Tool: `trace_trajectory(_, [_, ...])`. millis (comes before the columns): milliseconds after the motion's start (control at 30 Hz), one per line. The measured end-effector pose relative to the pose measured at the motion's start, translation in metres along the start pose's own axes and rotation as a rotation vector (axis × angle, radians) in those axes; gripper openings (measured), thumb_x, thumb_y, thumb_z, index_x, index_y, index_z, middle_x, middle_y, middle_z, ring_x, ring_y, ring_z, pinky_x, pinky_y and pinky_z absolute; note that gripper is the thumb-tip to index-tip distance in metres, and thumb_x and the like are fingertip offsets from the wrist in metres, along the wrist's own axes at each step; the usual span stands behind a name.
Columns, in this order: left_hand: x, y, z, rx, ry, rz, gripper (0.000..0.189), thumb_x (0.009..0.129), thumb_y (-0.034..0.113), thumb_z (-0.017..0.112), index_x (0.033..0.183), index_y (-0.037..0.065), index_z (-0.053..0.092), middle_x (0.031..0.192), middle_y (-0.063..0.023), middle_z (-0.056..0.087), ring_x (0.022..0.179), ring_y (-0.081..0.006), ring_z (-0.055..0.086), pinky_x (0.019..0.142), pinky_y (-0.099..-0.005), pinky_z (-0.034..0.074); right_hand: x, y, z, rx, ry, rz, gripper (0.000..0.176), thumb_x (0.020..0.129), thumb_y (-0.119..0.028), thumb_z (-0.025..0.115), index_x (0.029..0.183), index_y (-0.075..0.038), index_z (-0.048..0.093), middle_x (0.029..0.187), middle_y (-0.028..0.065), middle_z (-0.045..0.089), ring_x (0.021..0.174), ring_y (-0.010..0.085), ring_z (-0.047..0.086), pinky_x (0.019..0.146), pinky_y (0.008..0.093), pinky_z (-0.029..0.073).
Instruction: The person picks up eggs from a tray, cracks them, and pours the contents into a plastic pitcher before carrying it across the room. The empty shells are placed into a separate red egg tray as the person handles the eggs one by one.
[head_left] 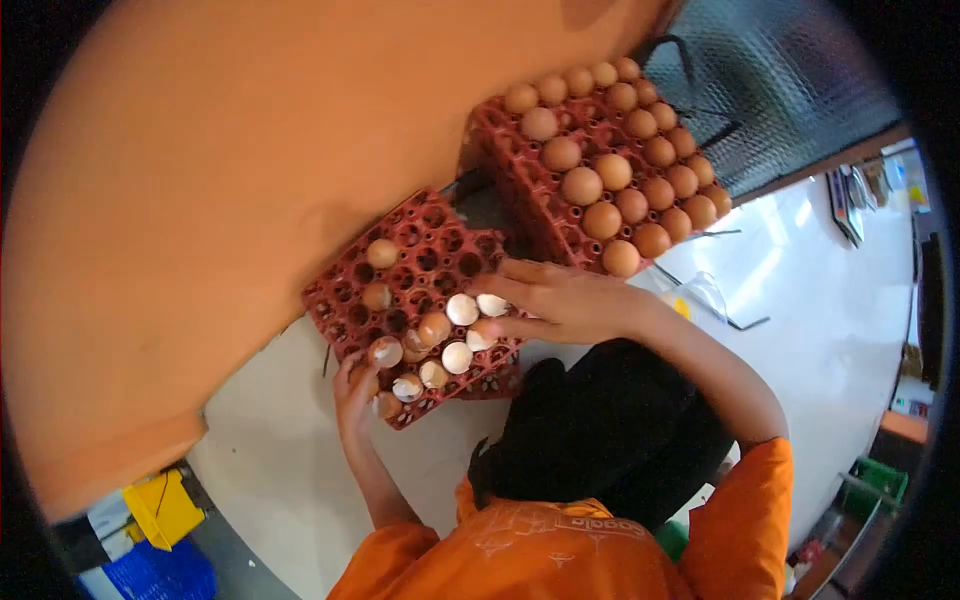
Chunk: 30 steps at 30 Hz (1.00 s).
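Note:
A red egg tray sits tilted in front of me, its near rows filled with several empty eggshells, some showing white insides. Two brown eggs or shells stand apart farther up the same tray. At its near left corner, my left hand grips the edge beside the shells, its fingertips partly hidden. My right hand reaches over the right edge with fingers stretched apart, close to the white-lined shells. Whether it touches them is hard to see.
Behind on the right, a tall stack of red egg trays carries many brown eggs. An orange wall rises along the left. A clear plastic container stands to the right. Yellow and blue bins are at lower left.

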<state>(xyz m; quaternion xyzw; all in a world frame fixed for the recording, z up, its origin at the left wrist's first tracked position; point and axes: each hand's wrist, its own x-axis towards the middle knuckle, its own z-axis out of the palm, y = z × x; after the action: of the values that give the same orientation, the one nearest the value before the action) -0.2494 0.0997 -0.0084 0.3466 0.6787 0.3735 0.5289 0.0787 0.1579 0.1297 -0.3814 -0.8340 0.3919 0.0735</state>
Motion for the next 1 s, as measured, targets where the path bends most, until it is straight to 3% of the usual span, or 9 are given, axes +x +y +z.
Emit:
trace_trajectory(167, [0.021, -0.026, -0.026, 0.160, -0.047, 0.176, 0.041, 0.079, 0.012, 0.066, 0.117, 0.002, 0.054, 0.081, -0.0015, 0.057, 0.066, -0.0062, 0.051, 0.047, -0.0204, 0.042, -0.119, 0.005, -0.043, 0.278, 0.203, 0.038, 0.045, 0.091, -0.034, 0.047, 0.117, 0.002, 0.049, 0.098, 0.0133, 0.055, 0.089, 0.0227, 0.056, 0.077, 0.0333, 0.045])
trace_trajectory(367, [-0.008, 0.046, 0.005, 0.157, 0.046, 0.215, 0.039, 0.083, 0.015, 0.063, 0.119, 0.005, 0.054, 0.084, -0.0014, 0.057, 0.056, -0.0053, 0.047, 0.045, -0.0201, 0.038, -0.293, 0.063, 0.009, 0.576, 1.170, 0.602, 0.023, 0.089, -0.025, 0.049, 0.096, -0.004, 0.055, 0.094, 0.0038, 0.056, 0.081, 0.0123, 0.054, 0.071, 0.0266, 0.043])
trace_trajectory(500, [-0.040, 0.123, 0.098, -0.068, 0.076, 0.268, 0.035, 0.086, 0.023, 0.059, 0.117, 0.009, 0.051, 0.111, -0.0063, 0.052, 0.097, -0.0107, 0.052, 0.071, -0.0257, 0.044, -0.356, 0.121, 0.103, 0.756, 1.128, 1.037, 0.020, 0.089, -0.024, 0.046, 0.095, -0.007, 0.053, 0.094, 0.0035, 0.056, 0.083, 0.0123, 0.054, 0.069, 0.0246, 0.042])
trace_trajectory(567, [-0.034, 0.144, 0.145, -0.215, -0.144, 0.344, 0.033, 0.088, 0.021, 0.055, 0.116, 0.007, 0.047, 0.117, -0.0098, 0.049, 0.115, -0.0180, 0.044, 0.092, -0.0424, 0.039, -0.378, 0.170, 0.174, 0.905, 0.943, 0.923, 0.025, 0.087, -0.025, 0.052, 0.103, -0.005, 0.053, 0.097, 0.0058, 0.058, 0.085, 0.0140, 0.055, 0.072, 0.0285, 0.044])
trace_trajectory(700, [0.006, 0.175, 0.256, -0.227, -0.511, 0.724, 0.034, 0.086, 0.016, 0.056, 0.117, 0.005, 0.046, 0.117, -0.0098, 0.049, 0.113, -0.0236, 0.046, 0.096, -0.0388, 0.037, -0.332, 0.154, 0.218, 1.227, 0.950, 0.803, 0.052, 0.082, -0.030, 0.064, 0.121, -0.001, 0.047, 0.106, 0.0130, 0.058, 0.094, 0.0190, 0.055, 0.085, 0.0328, 0.043])
trace_trajectory(767, [0.031, 0.186, 0.302, 0.368, -0.278, 1.178, 0.036, 0.085, 0.018, 0.058, 0.115, 0.003, 0.047, 0.118, -0.0152, 0.047, 0.110, -0.0286, 0.047, 0.093, -0.0381, 0.037, -0.315, 0.143, 0.207, 1.323, 0.926, 1.005, 0.050, 0.082, -0.029, 0.064, 0.120, -0.002, 0.049, 0.107, 0.0130, 0.059, 0.097, 0.0188, 0.054, 0.086, 0.0318, 0.042])
trace_trajectory(900, [0.044, 0.187, 0.343, 0.685, -0.256, 1.276, 0.038, 0.076, 0.016, 0.066, 0.110, 0.007, 0.051, 0.111, -0.0155, 0.050, 0.106, -0.0317, 0.048, 0.092, -0.0396, 0.037, -0.312, 0.128, 0.173, 1.325, 0.763, 1.086, 0.042, 0.081, -0.030, 0.064, 0.111, -0.001, 0.058, 0.107, 0.0121, 0.059, 0.100, 0.0181, 0.054, 0.085, 0.0300, 0.041])
trace_trajectory(933, [0.050, 0.187, 0.345, 0.772, -0.251, 1.252, 0.038, 0.074, 0.015, 0.068, 0.108, 0.008, 0.053, 0.110, -0.0150, 0.052, 0.106, -0.0321, 0.048, 0.092, -0.0394, 0.037, -0.314, 0.143, 0.185, 1.224, 0.714, 0.804, 0.033, 0.080, -0.029, 0.063, 0.097, -0.001, 0.064, 0.100, 0.0095, 0.062, 0.094, 0.0170, 0.056, 0.083, 0.0277, 0.042])
trace_trajectory(1000, [0.055, 0.188, 0.347, 0.841, -0.216, 1.249, 0.035, 0.067, 0.014, 0.073, 0.100, 0.011, 0.060, 0.103, -0.0129, 0.058, 0.101, -0.0323, 0.052, 0.088, -0.0388, 0.040, -0.313, 0.144, 0.200, 1.206, 0.839, 0.748, 0.029, 0.079, -0.029, 0.064, 0.089, -0.002, 0.065, 0.088, 0.0068, 0.063, 0.081, 0.0155, 0.057, 0.075, 0.0259, 0.043])
